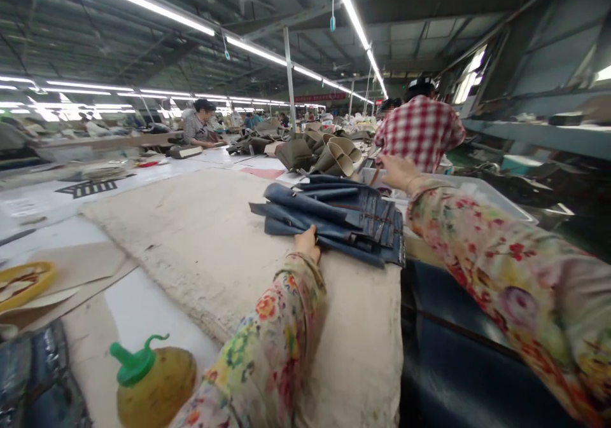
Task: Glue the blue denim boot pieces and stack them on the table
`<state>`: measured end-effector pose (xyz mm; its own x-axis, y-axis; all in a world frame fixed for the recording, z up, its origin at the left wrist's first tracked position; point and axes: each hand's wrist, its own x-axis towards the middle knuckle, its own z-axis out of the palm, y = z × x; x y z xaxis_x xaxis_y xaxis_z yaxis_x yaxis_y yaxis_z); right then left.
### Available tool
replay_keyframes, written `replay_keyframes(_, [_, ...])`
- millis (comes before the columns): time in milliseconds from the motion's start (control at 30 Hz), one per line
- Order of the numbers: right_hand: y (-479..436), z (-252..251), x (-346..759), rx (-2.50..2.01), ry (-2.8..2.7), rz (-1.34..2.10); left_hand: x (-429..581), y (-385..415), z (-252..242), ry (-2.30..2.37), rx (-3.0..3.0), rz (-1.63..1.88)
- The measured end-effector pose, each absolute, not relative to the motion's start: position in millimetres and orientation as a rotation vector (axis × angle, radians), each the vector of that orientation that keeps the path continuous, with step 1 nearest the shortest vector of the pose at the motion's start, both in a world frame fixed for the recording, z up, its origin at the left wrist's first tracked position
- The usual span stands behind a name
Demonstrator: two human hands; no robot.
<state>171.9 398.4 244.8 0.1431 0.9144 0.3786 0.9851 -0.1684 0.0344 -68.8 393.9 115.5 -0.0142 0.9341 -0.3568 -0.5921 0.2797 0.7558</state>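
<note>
A pile of dark blue leather-like pieces [329, 208], folded and overlapping, lies on a cream cloth [191, 224]. At the pile's near edge, my left hand [308, 243] is closed on one blue piece, thumb on top and the other fingers mostly hidden. My right hand [400, 173] is beyond the pile at its right, over a translucent plastic bin [470, 193]. Its fingers are closed around what looks like a thin brown strip [375, 177], small and partly hidden. Larger dark blue pieces [468, 352] hang or lie below my right arm.
At the lower left stands a yellowish bottle [157, 383] with a green spout, near a yellow dish [26, 285] of scraps. Olive-brown curved pieces [319, 151] are heaped behind the pile. A person in a checked shirt [420, 132] stands beyond the bin; another [203, 126] works farther left.
</note>
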Motion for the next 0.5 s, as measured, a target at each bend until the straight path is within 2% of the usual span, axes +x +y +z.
replay_keyframes(233, [271.4,215.8,194.2,-2.136,-2.014,-0.32,-98.7,348.3,127.8,1.132,0.68,1.204])
replay_keyframes(500, [105.3,153.8,185.6,-1.868,-1.864,0.187,-156.6,171.3,157.8,0.938,1.274,1.076])
